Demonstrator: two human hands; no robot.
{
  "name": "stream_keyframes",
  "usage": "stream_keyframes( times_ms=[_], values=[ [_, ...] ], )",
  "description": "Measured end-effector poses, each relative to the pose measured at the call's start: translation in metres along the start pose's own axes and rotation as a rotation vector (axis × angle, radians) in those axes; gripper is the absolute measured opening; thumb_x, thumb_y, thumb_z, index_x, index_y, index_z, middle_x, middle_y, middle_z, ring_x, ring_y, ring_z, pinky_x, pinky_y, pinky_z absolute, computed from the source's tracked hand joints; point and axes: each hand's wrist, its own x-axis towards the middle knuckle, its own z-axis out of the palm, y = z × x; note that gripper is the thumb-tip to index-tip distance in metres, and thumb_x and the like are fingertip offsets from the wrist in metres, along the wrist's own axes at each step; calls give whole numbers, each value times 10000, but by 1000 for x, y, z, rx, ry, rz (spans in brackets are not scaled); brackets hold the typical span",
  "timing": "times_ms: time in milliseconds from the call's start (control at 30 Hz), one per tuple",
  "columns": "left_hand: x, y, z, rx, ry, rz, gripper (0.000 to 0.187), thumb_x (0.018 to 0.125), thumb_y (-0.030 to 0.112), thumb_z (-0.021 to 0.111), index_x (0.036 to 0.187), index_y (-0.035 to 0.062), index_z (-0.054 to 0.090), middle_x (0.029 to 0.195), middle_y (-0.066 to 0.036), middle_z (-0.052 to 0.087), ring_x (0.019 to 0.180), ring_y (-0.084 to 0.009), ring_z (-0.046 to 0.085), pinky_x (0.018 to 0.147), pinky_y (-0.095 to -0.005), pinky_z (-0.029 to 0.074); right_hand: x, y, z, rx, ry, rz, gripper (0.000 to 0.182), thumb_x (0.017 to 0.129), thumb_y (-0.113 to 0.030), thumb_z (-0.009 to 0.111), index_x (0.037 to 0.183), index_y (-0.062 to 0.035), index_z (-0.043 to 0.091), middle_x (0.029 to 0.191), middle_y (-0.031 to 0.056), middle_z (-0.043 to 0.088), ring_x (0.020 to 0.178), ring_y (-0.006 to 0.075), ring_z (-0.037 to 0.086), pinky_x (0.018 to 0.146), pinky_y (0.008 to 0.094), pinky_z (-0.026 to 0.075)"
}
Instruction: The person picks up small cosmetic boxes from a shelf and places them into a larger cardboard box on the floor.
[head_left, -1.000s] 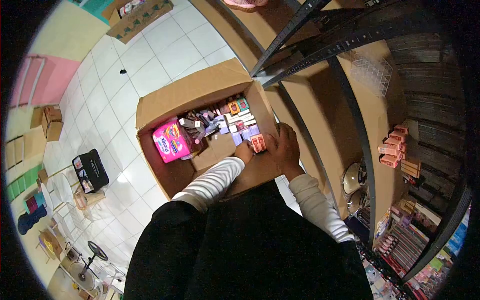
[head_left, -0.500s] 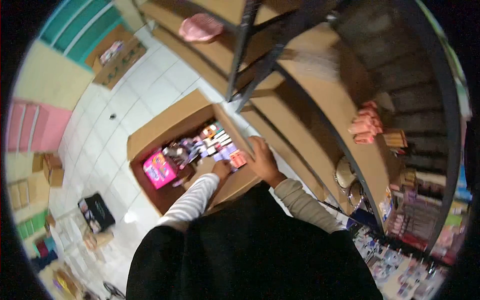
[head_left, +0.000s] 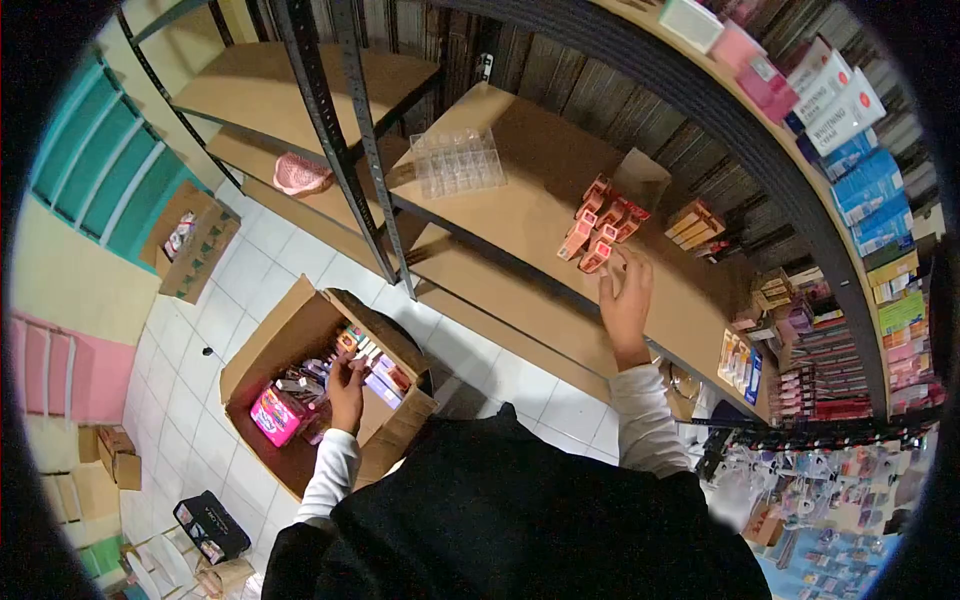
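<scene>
My left hand [head_left: 345,398] is over the open cardboard box [head_left: 262,335], fingers slightly curled and apart, with nothing visible in them. Inside the box lie a bright pink pack [head_left: 275,414], small white and lilac boxes [head_left: 385,380] and other small items. My right hand [head_left: 627,305] is raised at the shelf [head_left: 535,215], fingers bent and apart. Its fingertips are beside a cluster of small coral-red boxes [head_left: 597,235] standing on the shelf; whether they touch is unclear.
On the same shelf are a clear plastic tray [head_left: 458,163] and orange-brown boxes [head_left: 693,224]. A pink basket [head_left: 302,174] sits on the left shelving. Black metal posts [head_left: 335,130] rise between the shelves. White tubes [head_left: 845,112] stand on the upper shelf.
My right hand has moved from the cardboard box's edge up to the shelf. My left hand has lifted from among the box's contents. The view has swung toward the shelves.
</scene>
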Motion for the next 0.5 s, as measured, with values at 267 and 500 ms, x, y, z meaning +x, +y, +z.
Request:
stream_keyframes(
  times_ms=[267,500],
  values=[
    [-54,77,131,178,-153,185,229,867,48,539,1091,13,503,921,-56,582,845,-123,553,769,-238,441,9,32,9,75,-181,-35,421,761,-225,663,1146,-119,531,1080,138,520,972,302,522,818,391,426],
    [-96,102,196,208,-270,229,258,869,37,528,1123,17,490,920,-46,579,841,-108,544,727,-228,438,7,43,3,176,-226,-65,327,784,-230,627,1063,-91,529,997,123,589,920,294,562,793,393,447]
  ],
)
